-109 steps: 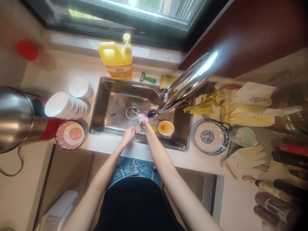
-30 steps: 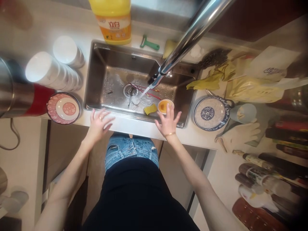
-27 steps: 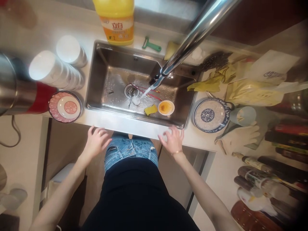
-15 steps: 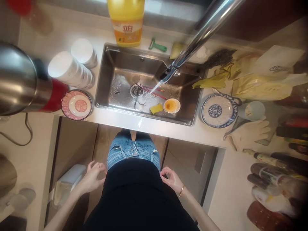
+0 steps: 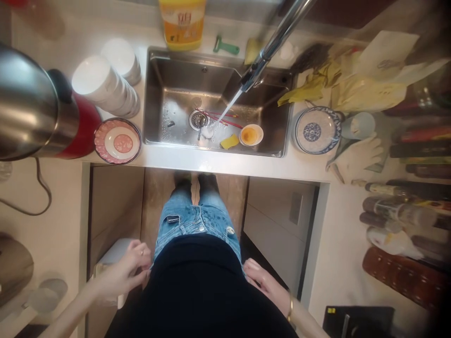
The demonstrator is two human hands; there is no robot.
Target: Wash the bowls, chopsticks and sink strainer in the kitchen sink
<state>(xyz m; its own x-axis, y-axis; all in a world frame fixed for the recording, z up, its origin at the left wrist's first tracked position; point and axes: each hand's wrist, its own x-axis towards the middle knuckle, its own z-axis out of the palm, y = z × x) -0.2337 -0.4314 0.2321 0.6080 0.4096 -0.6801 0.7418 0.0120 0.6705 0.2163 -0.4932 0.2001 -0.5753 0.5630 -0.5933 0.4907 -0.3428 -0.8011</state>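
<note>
Jeans (image 5: 211, 220) in front of sink (image 5: 186, 75). Left hand (image 5: 132, 267) and right hand (image 5: 266, 284) at either side of jeans, nearer than sink; fingers curled, cannot tell whether gripping denim. Faucet (image 5: 278, 35) runs into sink.

Smooth, glossy metal was seen on the sink (image 5: 190, 70) and mirror-bright metal on the tap (image 5: 276, 40). The jeans (image 5: 193, 218) were made of denim, the top (image 5: 200, 291) of matt cloth. The bottle (image 5: 184, 28) was made of smooth plastic; gloss was shown by the white bowls (image 5: 95, 77).
</note>
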